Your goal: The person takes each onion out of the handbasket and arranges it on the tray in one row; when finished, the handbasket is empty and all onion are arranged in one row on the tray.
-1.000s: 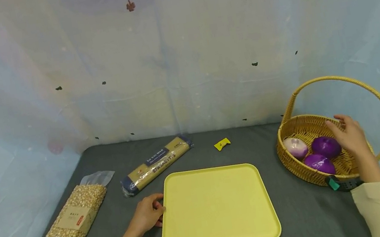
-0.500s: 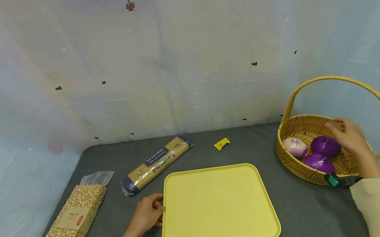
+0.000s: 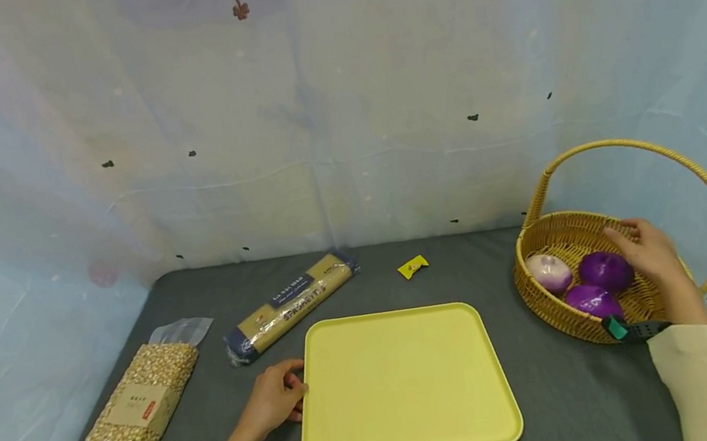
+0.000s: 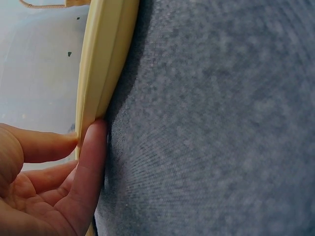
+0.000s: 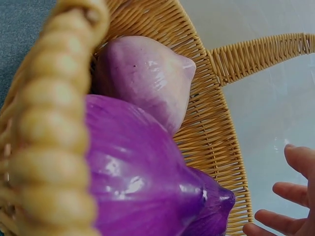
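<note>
My left hand [image 3: 273,399] pinches the left rim of a yellow rectangular tray [image 3: 404,387]. In the left wrist view, the thumb [image 4: 51,146] lies against one side of the rim and a finger [image 4: 92,162] against the other. Over the right part of a wicker basket [image 3: 556,319], my right hand [image 3: 652,255] hovers with fingers spread, holding nothing. Inside the basket lie two glossy purple onions [image 3: 605,272] and a paler white-and-purple onion [image 3: 549,273]. The right wrist view shows the onions close up, with my right fingertips [image 5: 290,192] apart from them.
A packet of spaghetti [image 3: 293,304] lies behind the tray, and a small yellow wrapped candy [image 3: 413,266] is to its right. At the left is a clear bag of grains [image 3: 145,400]. The basket's tall handle [image 3: 621,143] arches up at the right, near the patterned curtain [image 3: 333,99].
My right hand has dropped very slightly over the basket. My left hand and the tray stay in place.
</note>
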The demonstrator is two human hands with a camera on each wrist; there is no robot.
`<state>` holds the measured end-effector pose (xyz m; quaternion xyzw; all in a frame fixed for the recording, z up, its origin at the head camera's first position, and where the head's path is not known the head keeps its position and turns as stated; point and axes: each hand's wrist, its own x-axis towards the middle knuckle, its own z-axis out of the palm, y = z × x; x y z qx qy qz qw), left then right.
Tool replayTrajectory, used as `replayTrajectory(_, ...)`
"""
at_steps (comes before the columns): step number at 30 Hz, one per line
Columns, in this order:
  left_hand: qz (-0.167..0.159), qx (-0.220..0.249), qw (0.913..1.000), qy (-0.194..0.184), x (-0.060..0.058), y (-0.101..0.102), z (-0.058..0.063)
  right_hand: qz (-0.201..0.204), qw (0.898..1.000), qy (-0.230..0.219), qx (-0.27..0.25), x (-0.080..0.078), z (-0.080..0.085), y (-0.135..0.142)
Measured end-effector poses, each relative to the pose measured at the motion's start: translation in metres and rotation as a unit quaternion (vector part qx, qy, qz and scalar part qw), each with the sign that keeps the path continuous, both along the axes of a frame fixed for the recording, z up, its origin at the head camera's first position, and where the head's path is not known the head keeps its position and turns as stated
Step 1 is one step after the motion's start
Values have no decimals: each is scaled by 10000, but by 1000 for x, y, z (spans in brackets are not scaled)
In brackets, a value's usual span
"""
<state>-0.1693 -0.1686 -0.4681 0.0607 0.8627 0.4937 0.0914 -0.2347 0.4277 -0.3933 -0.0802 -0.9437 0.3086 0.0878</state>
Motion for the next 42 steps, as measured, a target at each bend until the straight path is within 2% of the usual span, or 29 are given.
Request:
replayTrajectory(11,-58,-20,10000,-20,0,-1,-1,-38,9985,-475,-259,-1,4,-1)
replayTrajectory(20,-49,74,9999,-67,2,-2,-1,199,9965,-776,-237,-5,-1,3)
replayTrajectory(28,-34,43,10000,-66,1,-1,0,448,9930,-951,-538,-10,-5,7)
replayTrajectory(35,-31,7,10000,-61,0,-1,-1,589,9903,-1199,-370,-11,-8,9)
replayTrajectory(42,-24,-8,9999,-111,0,-2,-2,764,9872,-1330,-431,-14,-14,12)
